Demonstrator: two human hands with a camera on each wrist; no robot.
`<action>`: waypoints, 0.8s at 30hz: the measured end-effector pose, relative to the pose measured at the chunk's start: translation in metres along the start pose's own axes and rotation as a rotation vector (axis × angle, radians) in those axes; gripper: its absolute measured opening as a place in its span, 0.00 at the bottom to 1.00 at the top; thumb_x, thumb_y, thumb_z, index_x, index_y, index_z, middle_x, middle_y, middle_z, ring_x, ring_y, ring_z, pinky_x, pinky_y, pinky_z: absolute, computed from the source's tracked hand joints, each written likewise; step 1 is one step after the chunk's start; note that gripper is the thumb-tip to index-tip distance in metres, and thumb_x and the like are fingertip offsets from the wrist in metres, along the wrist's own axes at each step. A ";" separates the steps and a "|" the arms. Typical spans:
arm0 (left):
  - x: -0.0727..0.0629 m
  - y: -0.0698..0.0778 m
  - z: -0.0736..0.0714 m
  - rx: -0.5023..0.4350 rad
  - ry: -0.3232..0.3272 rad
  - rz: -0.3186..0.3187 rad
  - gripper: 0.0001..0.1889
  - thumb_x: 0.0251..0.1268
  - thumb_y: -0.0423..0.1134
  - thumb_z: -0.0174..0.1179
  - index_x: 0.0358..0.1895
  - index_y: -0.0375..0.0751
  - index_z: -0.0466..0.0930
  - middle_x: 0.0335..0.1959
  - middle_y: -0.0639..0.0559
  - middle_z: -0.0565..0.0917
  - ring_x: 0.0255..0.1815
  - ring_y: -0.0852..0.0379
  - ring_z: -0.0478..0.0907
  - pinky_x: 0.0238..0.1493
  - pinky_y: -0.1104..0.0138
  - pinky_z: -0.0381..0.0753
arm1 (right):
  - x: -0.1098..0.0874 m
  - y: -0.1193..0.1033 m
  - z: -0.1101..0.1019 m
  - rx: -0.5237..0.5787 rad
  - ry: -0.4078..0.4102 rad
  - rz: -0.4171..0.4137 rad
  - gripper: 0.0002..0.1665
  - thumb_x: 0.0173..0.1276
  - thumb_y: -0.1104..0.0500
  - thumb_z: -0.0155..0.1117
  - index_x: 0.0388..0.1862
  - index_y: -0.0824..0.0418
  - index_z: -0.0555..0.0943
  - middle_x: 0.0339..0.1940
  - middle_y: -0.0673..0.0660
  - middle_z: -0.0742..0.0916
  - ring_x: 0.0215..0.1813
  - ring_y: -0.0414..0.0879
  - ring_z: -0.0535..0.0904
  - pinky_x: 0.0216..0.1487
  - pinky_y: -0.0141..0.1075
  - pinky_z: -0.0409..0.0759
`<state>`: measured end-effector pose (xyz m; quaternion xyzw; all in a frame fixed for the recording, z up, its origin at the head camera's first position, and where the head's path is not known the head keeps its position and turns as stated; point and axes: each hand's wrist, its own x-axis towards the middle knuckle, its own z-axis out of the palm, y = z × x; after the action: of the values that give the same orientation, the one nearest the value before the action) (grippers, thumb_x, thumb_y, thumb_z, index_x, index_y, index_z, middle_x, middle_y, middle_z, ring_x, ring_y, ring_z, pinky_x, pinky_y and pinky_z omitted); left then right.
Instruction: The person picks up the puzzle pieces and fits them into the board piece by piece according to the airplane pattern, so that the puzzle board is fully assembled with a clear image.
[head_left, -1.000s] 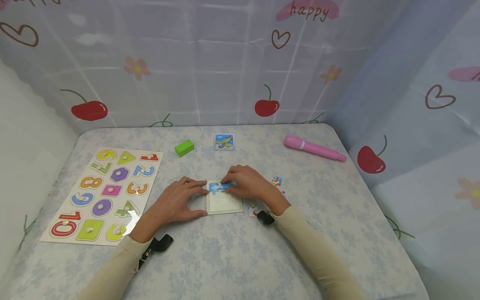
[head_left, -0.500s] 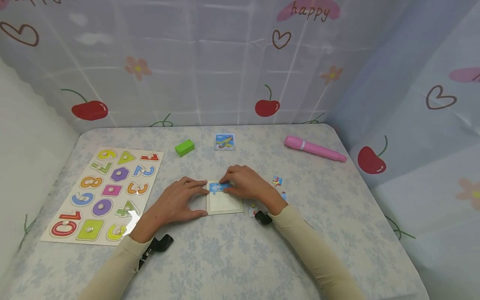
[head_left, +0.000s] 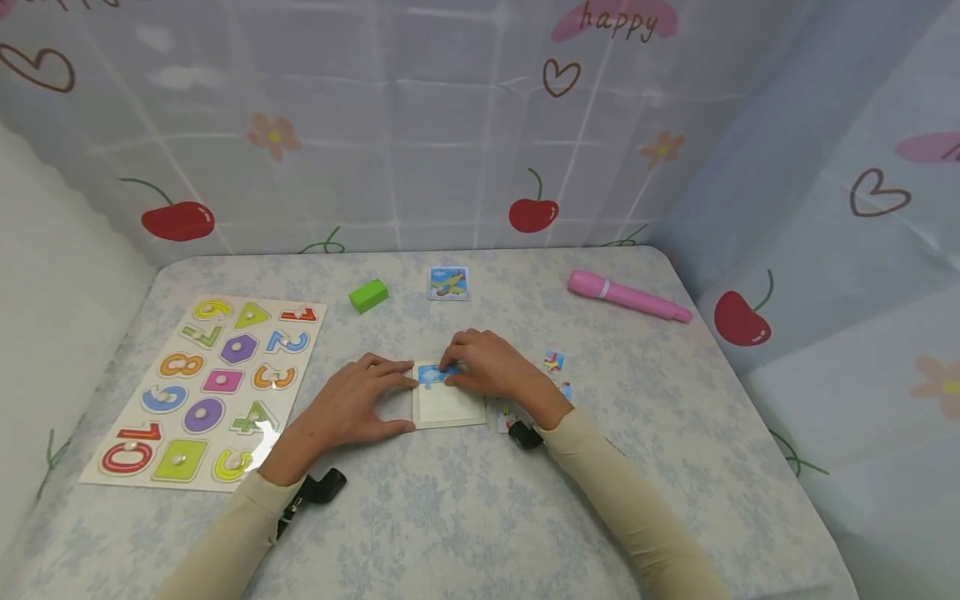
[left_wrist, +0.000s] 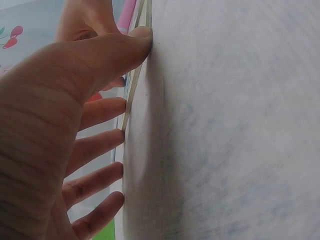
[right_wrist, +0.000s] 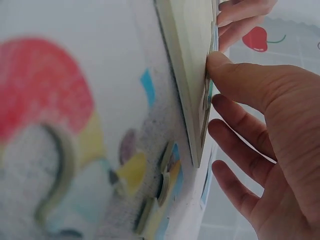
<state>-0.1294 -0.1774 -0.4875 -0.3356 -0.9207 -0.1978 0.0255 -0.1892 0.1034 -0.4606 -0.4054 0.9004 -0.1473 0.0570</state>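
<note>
A small pale puzzle board (head_left: pixel 450 410) lies in front of me in the head view. My left hand (head_left: pixel 358 402) spreads along its left side, thumb and straight fingertips touching the edge. In the top row sits a blue puzzle piece (head_left: pixel 428 376). Over the board's upper right, my right hand (head_left: pixel 483 365) pinches another blue puzzle piece (head_left: pixel 452 372) between thumb and fingers, mostly covered by them. The right wrist view has the thumb (right_wrist: pixel 220 62) at the board's surface. Loose puzzle pieces (head_left: pixel 553 361) lie right of the board, one partly behind the right wrist.
Left on the table is a number-and-shape board (head_left: pixel 222 358) with knobs. A green block (head_left: pixel 369 296), a square airplane picture (head_left: pixel 449 284) and a pink pen-shaped stick (head_left: pixel 628 296) lie toward the back. Printed curtains (head_left: pixel 420 150) stand behind the table.
My right hand has shifted slightly left with its puzzle piece, and the gap to the blue piece beside it has closed. The left hand has stayed at the board's edge.
</note>
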 end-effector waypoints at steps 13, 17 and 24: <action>0.000 0.001 -0.002 -0.003 0.001 -0.004 0.33 0.58 0.63 0.79 0.64 0.52 0.89 0.75 0.52 0.80 0.65 0.48 0.77 0.56 0.48 0.82 | -0.003 0.000 -0.004 -0.012 0.007 0.000 0.14 0.75 0.50 0.75 0.55 0.51 0.92 0.51 0.49 0.88 0.56 0.46 0.84 0.61 0.45 0.81; 0.000 0.001 -0.002 0.004 -0.002 -0.006 0.33 0.58 0.63 0.79 0.64 0.52 0.89 0.75 0.52 0.80 0.65 0.48 0.77 0.55 0.48 0.82 | -0.005 0.003 -0.005 -0.019 0.000 0.028 0.14 0.75 0.49 0.75 0.56 0.51 0.92 0.52 0.48 0.88 0.56 0.46 0.84 0.60 0.43 0.82; 0.000 0.001 -0.002 0.005 -0.004 -0.003 0.33 0.58 0.63 0.79 0.64 0.52 0.89 0.75 0.51 0.80 0.65 0.48 0.77 0.56 0.48 0.82 | -0.012 0.007 -0.005 -0.006 0.018 0.052 0.14 0.75 0.51 0.75 0.56 0.51 0.92 0.52 0.49 0.89 0.54 0.46 0.84 0.57 0.42 0.83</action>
<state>-0.1291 -0.1769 -0.4856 -0.3346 -0.9217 -0.1949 0.0243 -0.1869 0.1182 -0.4587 -0.3805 0.9116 -0.1467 0.0514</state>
